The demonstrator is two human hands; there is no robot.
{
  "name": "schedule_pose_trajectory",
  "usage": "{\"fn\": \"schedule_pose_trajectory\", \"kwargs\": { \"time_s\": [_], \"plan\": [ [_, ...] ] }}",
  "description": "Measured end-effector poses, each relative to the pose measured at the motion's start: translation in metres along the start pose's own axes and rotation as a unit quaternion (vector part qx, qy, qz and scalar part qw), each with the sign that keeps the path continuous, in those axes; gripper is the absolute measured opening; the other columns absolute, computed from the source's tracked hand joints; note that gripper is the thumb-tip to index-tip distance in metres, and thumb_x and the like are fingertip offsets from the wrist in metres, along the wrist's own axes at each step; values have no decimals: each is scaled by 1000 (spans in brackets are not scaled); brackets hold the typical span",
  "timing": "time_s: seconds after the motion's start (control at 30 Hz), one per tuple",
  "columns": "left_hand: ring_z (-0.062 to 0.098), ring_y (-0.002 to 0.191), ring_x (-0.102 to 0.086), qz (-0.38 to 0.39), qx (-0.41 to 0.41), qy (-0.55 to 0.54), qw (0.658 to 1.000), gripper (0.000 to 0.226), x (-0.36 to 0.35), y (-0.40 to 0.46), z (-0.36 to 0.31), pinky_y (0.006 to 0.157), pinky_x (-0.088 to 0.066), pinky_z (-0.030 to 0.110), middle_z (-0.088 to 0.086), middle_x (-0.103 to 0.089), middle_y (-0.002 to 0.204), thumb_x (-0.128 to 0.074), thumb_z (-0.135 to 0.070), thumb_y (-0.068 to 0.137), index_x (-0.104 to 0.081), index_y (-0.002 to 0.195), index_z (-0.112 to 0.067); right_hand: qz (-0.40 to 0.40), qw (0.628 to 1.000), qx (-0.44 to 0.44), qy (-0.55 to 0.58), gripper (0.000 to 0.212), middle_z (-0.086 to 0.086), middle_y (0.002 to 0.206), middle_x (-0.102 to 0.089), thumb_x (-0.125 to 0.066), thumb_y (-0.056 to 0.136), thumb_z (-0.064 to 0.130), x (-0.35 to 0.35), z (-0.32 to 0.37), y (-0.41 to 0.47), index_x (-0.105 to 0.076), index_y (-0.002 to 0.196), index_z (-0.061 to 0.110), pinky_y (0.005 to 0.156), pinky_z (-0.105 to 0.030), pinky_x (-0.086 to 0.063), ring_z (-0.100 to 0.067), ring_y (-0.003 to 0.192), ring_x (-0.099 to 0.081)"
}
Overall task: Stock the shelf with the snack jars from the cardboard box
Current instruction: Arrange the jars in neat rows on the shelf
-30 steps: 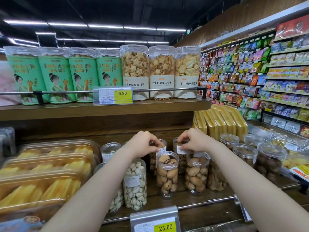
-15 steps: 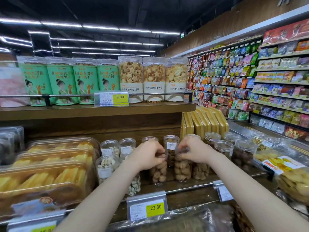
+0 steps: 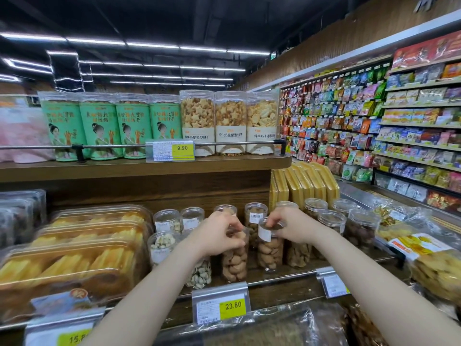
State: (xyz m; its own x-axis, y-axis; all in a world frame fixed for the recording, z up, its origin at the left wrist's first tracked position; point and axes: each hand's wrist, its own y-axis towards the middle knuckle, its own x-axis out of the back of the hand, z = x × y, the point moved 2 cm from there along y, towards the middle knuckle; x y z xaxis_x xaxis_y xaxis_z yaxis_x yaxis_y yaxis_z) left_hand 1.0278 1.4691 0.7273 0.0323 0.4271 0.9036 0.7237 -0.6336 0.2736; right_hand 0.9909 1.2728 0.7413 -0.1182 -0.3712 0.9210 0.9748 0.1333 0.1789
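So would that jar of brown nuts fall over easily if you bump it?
Probably, a bit. The nut jar under the right hand is tall and narrow, so a knock near the lid could tip it. It looks full, which likely steadies it. Being round, it would probably roll if toppled.

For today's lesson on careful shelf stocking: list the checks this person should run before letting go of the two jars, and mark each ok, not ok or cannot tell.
1. Left hand grips the top of its nut jar: ok.
2. Right hand grips the lid of its jar: ok.
3. Both jars upright: ok.
4. Jar bases resting flat on the shelf: cannot tell.
5. Label facing front: ok on the right jar, cannot tell on the left.
6. Price tag unblocked: ok.
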Motion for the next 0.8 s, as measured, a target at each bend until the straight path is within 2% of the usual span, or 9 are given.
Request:
{"fn": "schedule_pose_trajectory", "kwargs": {
  "time_s": [0.1,0.17,0.23,0.27,0.37,0.47,0.57,0.67,0.8],
  "plan": [
    [2,83,-52,-3,8,-74,997,23,4,-1,-1,73,-39,10,-16,-53,85,-69,-20,76,-70,99,-21,7,999,-11,31,38,3,104,-61,-51,82,-5,8,-3,-1,-62,77,30,90,-26,-47,-12,103,-54],
    [10,91,-53,-51,25,-44,997,21,5,-1,-4,80,-43,23,-13,-54,86,-69,-36,73,-67,90,-25,-15,999,0,35,28,2,101,-62,-53,82,2,6,-1,1,-65,83,27,86,-28,-49,-13,97,-56],
    [13,98,-50,-68,39,71,994,33,2,0,-7,86,-42,36,-11,-58,93,-65,-54,71,-64,90,-26,-21,999,23,8,13,0,97,-59,-61,83,17,0,2,2,-66,95,18,78,-24,-47,-15,92,-55],
    [13,99,-51,-57,38,103,992,32,-1,1,-8,87,-42,37,-10,-59,98,-64,-52,73,-65,91,-26,-17,999,30,-6,19,0,96,-57,-65,82,24,-4,3,2,-66,99,15,73,-22,-43,-15,91,-53],
    [13,100,-58,-4,17,26,1000,13,0,2,-5,89,-47,36,-8,-64,100,-65,-24,77,-68,90,-26,-1,1000,26,4,29,-2,107,-60,-70,80,29,-4,2,3,-65,105,15,81,-23,-43,-15,98,-54],
    [6,91,-60,6,43,-94,995,24,9,2,1,86,-48,27,-10,-66,92,-59,-2,77,-69,79,-24,24,999,17,26,26,-1,111,-62,-69,81,24,0,-1,2,-66,106,17,94,-28,-45,-16,104,-55],
    [4,80,-53,-60,33,-35,997,15,10,4,-1,84,-48,34,-16,-59,87,-62,-21,78,-67,92,-25,31,999,14,23,29,0,112,-62,-71,79,26,0,-1,2,-65,107,19,95,-31,-46,-16,105,-56],
    [16,106,-52,-16,24,103,994,33,-3,4,-3,89,-43,38,-7,-59,110,-62,-41,79,-62,109,-26,36,999,8,18,35,-2,114,-62,-73,77,21,-1,-3,3,-64,110,18,93,-31,-48,-17,104,-57],
    [19,114,-48,-8,31,99,995,31,-1,3,0,93,-39,40,-5,-57,116,-66,-40,79,-62,107,-27,30,999,11,16,39,0,118,-61,-71,77,14,-2,-6,2,-63,116,17,93,-25,-45,-15,108,-56]
  ]
}}
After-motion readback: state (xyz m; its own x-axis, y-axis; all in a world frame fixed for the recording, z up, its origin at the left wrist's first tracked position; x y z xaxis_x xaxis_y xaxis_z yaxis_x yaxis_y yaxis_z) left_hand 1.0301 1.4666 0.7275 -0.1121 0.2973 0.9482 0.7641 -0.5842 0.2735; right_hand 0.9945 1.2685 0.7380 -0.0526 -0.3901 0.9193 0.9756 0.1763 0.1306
